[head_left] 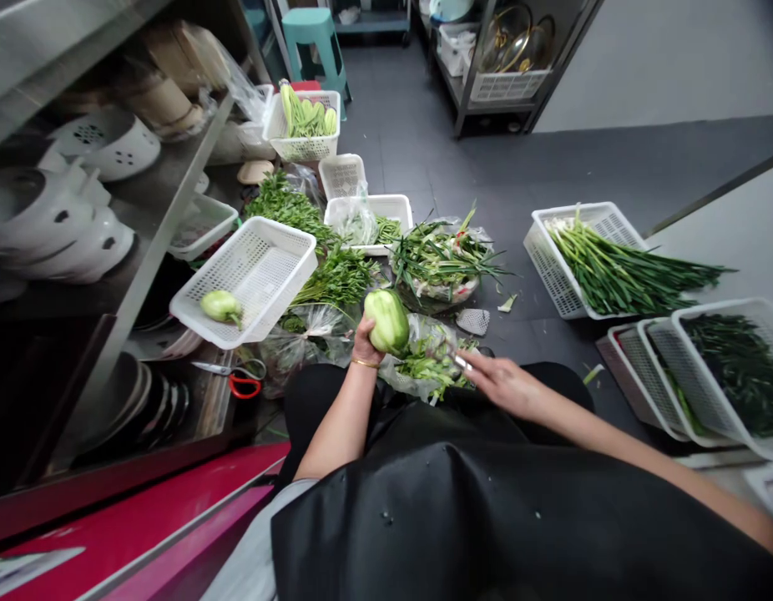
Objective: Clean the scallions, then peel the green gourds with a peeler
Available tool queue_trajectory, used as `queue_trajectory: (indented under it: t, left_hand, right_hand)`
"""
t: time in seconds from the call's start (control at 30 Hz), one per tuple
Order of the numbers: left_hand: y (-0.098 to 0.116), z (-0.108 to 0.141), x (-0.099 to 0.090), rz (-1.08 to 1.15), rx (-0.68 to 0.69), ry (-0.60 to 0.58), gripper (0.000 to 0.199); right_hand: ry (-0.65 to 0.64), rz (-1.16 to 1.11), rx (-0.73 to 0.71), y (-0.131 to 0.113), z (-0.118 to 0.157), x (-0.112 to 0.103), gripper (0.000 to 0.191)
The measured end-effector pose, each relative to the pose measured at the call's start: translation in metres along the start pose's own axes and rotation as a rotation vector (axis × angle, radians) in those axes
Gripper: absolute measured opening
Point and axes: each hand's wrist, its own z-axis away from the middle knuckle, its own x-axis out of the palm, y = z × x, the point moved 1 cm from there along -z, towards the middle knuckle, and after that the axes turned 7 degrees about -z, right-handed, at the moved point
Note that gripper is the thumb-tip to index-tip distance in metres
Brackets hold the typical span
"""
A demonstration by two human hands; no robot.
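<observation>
My left hand [364, 342] is wrapped round a plump green eggplant [387, 322], holding it up over my lap. Pale stripes on it show where skin is gone. In my right hand [502, 384] is a peeler [460, 361] with a metal handle; its head is blurred and apart from the eggplant. Below both hands lies an open plastic bag [424, 367] of green peelings and trimmings. To the left, a white perforated basket [270, 259] holds another green eggplant [221, 306] with its stem on.
Scissors [244, 382] with orange handles lie at left beside a metal shelf [167, 217] of dishes. Leafy greens [286, 209] and a bag of scallion trimmings [446, 255] lie ahead. Baskets of garlic chives [624, 267] and dark leaves [737, 367] stand right.
</observation>
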Motion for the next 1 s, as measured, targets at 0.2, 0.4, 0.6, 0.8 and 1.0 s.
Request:
queue_trajectory:
  t: [0.2,0.4,0.6,0.8,1.0]
  left_hand:
    - [-0.007,0.003,0.014,0.071,-0.069,-0.002,0.062]
    - [-0.011,-0.01,0.007,0.08,0.008,0.24,0.055]
    - [-0.01,-0.013,0.006,0.036,0.13,0.315,0.053]
    - [-0.002,-0.014,0.006,0.013,0.236,0.353,0.051]
    - [-0.001,-0.02,0.002,0.104,0.106,0.466,0.043]
  right_hand:
    - [0.153,0.057,-0.029,-0.03,-0.079,-0.015,0.042]
    - [-0.014,-0.054,0.023,0.0,-0.009,0.047,0.045]
    - [0.148,-0.039,0.005,-0.01,-0.04,0.014,0.047]
    - [0.025,-0.005,0.042,-0.005,-0.052,0.049,0.047]
    - [0.019,0.006,0.069,0.016,-0.023,0.051,0.045]
